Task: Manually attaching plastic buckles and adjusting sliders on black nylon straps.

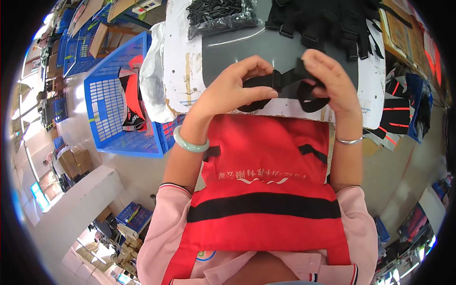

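Note:
A black webbing strap (288, 79) is stretched between my two hands over the front part of the work table. My left hand (236, 87) is closed on it, thumb and fingers pinching beside a small black buckle (277, 80). My right hand (332, 78) grips another stretch of the strap between thumb and fingers, raised slightly higher. Below the right fingers a loop of the strap curls down. Part of the strap is hidden inside the left hand.
A clear bag of small black plastic parts (221, 18) lies at the table's back. Behind my right hand is a heap of black straps with buckles (323, 23). Both are on a dark grey mat (223, 57). A blue crate (107, 118) with red-and-black pieces stands left.

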A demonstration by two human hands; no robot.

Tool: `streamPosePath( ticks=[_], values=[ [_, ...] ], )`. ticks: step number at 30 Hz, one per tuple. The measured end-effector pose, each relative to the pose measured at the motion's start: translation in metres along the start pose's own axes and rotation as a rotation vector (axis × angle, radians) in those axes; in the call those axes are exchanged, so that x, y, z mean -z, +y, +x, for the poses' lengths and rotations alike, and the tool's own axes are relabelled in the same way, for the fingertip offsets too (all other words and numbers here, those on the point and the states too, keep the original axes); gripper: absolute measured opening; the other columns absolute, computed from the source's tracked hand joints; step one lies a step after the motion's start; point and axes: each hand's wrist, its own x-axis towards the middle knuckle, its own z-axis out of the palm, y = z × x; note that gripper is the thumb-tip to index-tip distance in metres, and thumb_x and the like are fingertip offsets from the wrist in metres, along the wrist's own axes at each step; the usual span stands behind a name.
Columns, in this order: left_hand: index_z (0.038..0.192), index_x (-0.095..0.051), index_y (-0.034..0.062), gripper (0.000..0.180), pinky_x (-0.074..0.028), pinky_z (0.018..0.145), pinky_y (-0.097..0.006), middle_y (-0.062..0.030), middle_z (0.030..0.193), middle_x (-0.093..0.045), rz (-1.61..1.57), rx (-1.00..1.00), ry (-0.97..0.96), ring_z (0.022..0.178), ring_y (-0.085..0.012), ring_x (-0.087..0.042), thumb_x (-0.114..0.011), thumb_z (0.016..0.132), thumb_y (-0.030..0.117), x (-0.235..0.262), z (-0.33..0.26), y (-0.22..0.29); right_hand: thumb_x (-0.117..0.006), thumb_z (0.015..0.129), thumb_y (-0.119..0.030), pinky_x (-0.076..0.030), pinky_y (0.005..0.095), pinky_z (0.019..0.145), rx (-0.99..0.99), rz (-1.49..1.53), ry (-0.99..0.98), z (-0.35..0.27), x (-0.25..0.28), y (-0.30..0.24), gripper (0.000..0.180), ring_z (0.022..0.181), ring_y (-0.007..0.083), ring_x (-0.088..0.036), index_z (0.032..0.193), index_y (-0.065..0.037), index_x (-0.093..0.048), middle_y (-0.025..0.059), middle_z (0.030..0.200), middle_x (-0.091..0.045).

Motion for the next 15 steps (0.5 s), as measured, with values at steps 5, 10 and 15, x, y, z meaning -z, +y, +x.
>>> streamPosePath(
  ticks=[5,10,15],
  values=[
    [0.104,-0.054,0.0029,0.034,-0.041,0.053,-0.018,-0.0024,0.088,-0.061,-0.107,0.165,-0.091,0.068,-0.0035,-0.051,-0.073,0.076,0.007,0.003,-0.001,0.004,-0.056,0.092,-0.027,-0.022,0.0157,0.046,0.050,-0.203,0.082,-0.003,0.010,-0.003,0.019,0.058,-0.0013,-0.032,0.082,-0.011,-0.056,-0.0076,0.070,-0.044],
    [0.103,-0.056,0.0016,0.035,-0.045,0.058,-0.022,-0.0041,0.087,-0.061,0.268,-0.035,0.041,0.070,-0.0079,-0.054,-0.074,0.074,0.009,-0.003,-0.004,-0.002,-0.060,0.089,-0.018,-0.036,0.0213,0.056,0.331,-0.637,0.399,-0.003,0.004,0.006,0.022,0.063,0.0057,-0.042,0.077,-0.001,-0.052,-0.0007,0.068,-0.047],
    [0.098,-0.061,0.0037,0.030,-0.049,0.071,-0.031,-0.0116,0.092,-0.063,0.510,-0.181,0.189,0.079,-0.0280,-0.063,-0.072,0.072,0.012,-0.011,-0.009,0.006,-0.058,0.088,-0.017,-0.033,0.0245,0.048,0.228,-0.680,0.213,-0.001,-0.019,0.014,0.024,0.055,0.0058,-0.039,0.074,-0.001,-0.049,-0.0029,0.059,-0.044]
  ],
)
